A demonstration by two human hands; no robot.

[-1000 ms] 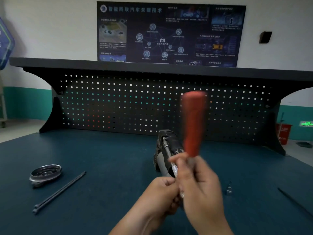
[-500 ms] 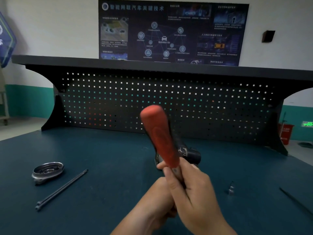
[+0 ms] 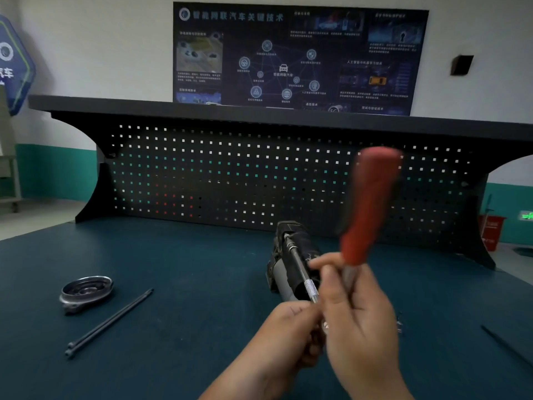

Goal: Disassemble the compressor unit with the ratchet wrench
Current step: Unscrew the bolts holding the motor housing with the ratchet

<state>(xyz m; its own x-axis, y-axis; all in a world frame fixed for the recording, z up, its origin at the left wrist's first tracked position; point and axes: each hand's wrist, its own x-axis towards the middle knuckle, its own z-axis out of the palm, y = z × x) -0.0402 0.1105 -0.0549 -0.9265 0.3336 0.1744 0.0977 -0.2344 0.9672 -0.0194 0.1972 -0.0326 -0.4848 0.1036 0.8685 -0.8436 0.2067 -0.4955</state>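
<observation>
Your left hand (image 3: 288, 333) pinches the near end of the extension bar (image 3: 297, 258); your right hand (image 3: 360, 321) grips the ratchet wrench (image 3: 372, 206) under its red handle. Swing in short strokes, with the bar straight into the compressor unit (image 3: 281, 272) lying on the counter (image 3: 173, 255) just beyond.

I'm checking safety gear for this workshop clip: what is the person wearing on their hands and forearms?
Nothing that shows. The left hand and right hand are bare, without gloves; both forearms are bare down to the frame's edge, with no sleeve or watch in view.
</observation>
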